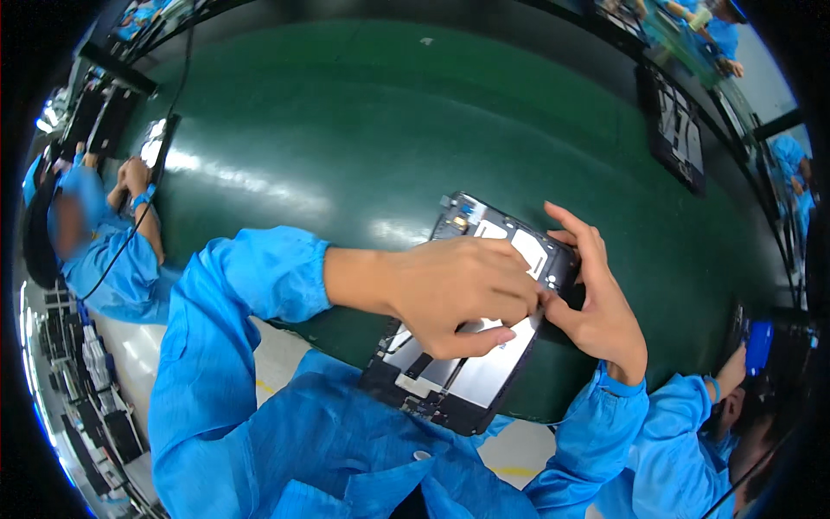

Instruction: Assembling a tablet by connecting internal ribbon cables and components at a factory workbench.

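An opened tablet (471, 381) lies tilted on the green table in front of me, its near end at the table's front edge. Silver plates, white patches and dark circuit parts show inside its black frame. My left hand (467, 290) reaches across the middle of it with fingers curled and closed. Its fingertips meet the tablet's right side, and whatever they hold is hidden. Around the right edge, my right hand (601, 316) grips the tablet, thumb on the rim close to the left fingertips. The right index finger stretches up past the far right corner.
The green tabletop (346, 112) spreads beyond the tablet. Another dark opened device (674, 130) stands at the far right. Co-workers in blue sit on both sides; the left one's hands (134, 177) are near a bright-screened device (156, 143). A black cable (186, 78) hangs at the left.
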`<state>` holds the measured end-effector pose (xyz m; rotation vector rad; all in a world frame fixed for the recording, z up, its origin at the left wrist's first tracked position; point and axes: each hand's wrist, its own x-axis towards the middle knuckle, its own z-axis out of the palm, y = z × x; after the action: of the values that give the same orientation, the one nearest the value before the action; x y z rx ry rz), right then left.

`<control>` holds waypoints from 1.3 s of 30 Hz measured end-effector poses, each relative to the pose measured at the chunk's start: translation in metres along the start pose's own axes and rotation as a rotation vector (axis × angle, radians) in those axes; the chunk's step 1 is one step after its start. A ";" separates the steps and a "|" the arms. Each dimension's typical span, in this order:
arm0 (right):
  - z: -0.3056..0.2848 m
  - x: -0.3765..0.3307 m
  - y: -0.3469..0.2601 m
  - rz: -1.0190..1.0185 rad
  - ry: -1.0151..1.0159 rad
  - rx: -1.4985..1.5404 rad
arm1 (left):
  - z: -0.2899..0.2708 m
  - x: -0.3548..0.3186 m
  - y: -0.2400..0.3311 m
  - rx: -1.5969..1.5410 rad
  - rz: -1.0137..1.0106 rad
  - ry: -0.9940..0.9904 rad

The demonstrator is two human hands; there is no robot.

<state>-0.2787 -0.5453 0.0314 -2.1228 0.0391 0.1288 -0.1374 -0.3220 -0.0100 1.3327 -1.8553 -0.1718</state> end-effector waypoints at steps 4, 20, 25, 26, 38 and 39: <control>0.003 -0.008 0.001 0.148 0.082 0.060 | -0.040 -0.009 -0.015 -0.166 -0.033 0.275; 0.064 0.008 -0.040 -0.302 0.186 -0.337 | -0.041 -0.103 0.012 0.109 0.473 0.097; 0.095 0.014 -0.054 -0.330 0.001 -0.365 | -0.038 -0.110 0.017 0.084 0.513 0.128; 0.096 0.014 -0.056 -0.325 -0.011 -0.356 | -0.041 -0.111 0.018 0.077 0.500 0.133; 0.101 0.005 -0.040 -0.407 0.156 -0.520 | -0.030 -0.107 0.024 0.047 0.317 0.003; 0.100 0.004 -0.040 -0.418 0.178 -0.529 | -0.031 -0.106 0.024 0.045 0.316 0.001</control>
<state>-0.2790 -0.4388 0.0128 -2.6097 -0.3690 -0.3334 -0.1237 -0.2121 -0.0341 1.0503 -2.0509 0.0364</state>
